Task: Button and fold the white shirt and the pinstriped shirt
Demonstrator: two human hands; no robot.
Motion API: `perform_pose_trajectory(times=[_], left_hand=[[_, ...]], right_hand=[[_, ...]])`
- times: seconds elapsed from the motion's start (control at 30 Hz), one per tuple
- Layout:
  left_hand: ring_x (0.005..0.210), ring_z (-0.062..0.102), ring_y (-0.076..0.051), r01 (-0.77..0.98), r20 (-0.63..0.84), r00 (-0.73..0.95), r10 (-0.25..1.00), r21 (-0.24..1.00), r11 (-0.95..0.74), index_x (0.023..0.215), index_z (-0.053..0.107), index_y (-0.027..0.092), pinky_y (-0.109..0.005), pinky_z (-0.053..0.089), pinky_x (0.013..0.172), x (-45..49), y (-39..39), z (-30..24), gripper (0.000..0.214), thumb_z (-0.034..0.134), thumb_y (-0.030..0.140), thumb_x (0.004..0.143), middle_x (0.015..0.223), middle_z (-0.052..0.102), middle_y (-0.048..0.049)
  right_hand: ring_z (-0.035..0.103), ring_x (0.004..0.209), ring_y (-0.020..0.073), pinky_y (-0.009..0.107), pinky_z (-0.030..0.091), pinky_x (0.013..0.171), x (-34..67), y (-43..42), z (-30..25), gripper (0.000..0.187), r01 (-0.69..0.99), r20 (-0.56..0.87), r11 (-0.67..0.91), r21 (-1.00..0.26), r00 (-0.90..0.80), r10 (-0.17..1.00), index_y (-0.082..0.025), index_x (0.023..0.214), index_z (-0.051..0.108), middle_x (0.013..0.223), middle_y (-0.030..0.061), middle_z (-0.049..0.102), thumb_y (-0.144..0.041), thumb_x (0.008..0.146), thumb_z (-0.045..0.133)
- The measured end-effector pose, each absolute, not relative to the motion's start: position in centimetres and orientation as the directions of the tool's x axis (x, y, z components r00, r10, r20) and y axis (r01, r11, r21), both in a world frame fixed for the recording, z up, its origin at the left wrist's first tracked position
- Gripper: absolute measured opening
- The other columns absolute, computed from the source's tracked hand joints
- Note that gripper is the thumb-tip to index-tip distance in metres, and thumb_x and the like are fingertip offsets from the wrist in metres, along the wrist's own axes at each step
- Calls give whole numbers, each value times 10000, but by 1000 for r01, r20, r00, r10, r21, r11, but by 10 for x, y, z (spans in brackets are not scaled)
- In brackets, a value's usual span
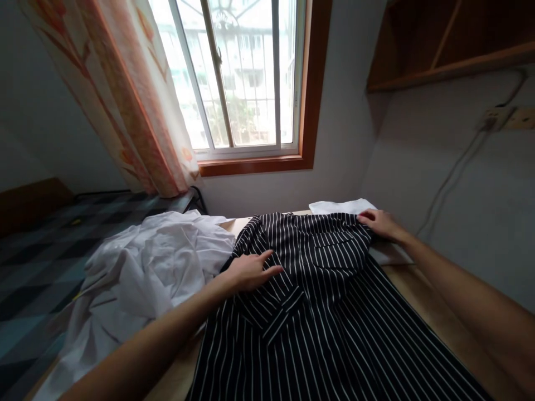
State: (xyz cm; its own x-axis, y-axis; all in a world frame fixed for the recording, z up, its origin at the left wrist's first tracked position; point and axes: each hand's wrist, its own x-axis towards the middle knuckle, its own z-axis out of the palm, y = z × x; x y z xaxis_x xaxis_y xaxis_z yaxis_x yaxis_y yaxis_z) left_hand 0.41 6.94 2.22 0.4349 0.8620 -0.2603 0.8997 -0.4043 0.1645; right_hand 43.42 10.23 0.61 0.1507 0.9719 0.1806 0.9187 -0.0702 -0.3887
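A black garment with white stripes [326, 312] lies spread over the table, one sleeve folded in across its left part. My left hand [253, 271] rests on that folded sleeve with its fingers stretched out and apart. At the garment's far right corner, my right hand [379, 224] pinches the edge of the cloth between thumb and fingers. The upper edge of the garment runs from side to side near the table's far end.
A heap of white cloth [159, 262] lies left of the garment. Folded white cloth [340, 206] sits at the far right. Beyond the left side is a bed with a checked cover [29, 267]. A curtain [137, 111], window and wall stand behind; a cable [449, 172] hangs right.
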Motion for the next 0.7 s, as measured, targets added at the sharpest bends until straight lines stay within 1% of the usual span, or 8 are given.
perform_pose_trajectory(times=[0.1,0.2,0.3,0.4,0.47,0.57,0.63,0.7], left_hand=[[1108,598,-354,908,-127,386,913,224,-353,1264,578,190,-429,441,916,9,113,47,706,463,720,812,1201,651,-182],[1201,524,-361,930,100,168,981,312,-191,1286,486,101,-409,413,951,12,161,47,692,539,621,831,1318,546,-243],[1242,491,-382,936,44,-92,995,345,71,1289,441,76,-405,429,931,12,190,26,708,551,597,823,1340,504,-279],[1172,560,-348,959,-18,-73,997,274,75,1180,525,151,-379,456,884,11,195,5,453,537,468,857,1254,592,-215],[1089,613,-313,964,74,-42,996,264,21,1147,535,176,-366,464,854,11,189,-4,309,441,353,912,1159,643,-184],[1005,641,-295,948,320,-114,941,317,7,1233,461,174,-376,462,827,8,175,-8,366,240,317,979,1086,653,-174],[993,639,-302,948,351,-131,927,317,14,1267,425,176,-391,461,818,4,166,-10,390,200,329,988,1094,642,-175],[1002,631,-329,963,231,-96,968,267,31,1265,434,169,-412,463,807,1,160,-11,368,277,324,971,1108,633,-188]], right_hand=[[636,1016,263,322,455,842,437,116,13,430,864,260,-242,-442,382,887,-115,1136,657,1115,159,689,-429,934,443],[619,1068,279,329,451,856,422,133,14,501,878,219,-275,-391,379,899,-93,1226,603,1197,186,651,-468,926,459],[649,975,268,309,469,783,403,143,9,490,917,25,-264,-298,284,958,-99,1151,646,1109,167,689,-472,836,603],[655,870,251,294,461,716,387,142,7,314,952,-108,-210,-224,190,976,-142,1003,702,964,122,714,-331,753,696],[635,918,267,314,444,743,380,137,9,286,955,90,-228,-191,248,964,-154,1074,674,1018,138,692,-273,825,602],[591,1020,282,346,416,802,370,127,8,352,971,500,-209,-118,240,832,-163,1242,560,1156,167,623,-235,950,377],[589,1024,276,350,415,808,365,122,3,362,983,478,-179,-43,178,860,-174,1265,526,1169,167,599,-190,958,335],[592,1018,288,365,424,810,361,120,-1,347,975,263,-223,1,215,940,-167,1242,537,1155,178,590,-158,922,403]])
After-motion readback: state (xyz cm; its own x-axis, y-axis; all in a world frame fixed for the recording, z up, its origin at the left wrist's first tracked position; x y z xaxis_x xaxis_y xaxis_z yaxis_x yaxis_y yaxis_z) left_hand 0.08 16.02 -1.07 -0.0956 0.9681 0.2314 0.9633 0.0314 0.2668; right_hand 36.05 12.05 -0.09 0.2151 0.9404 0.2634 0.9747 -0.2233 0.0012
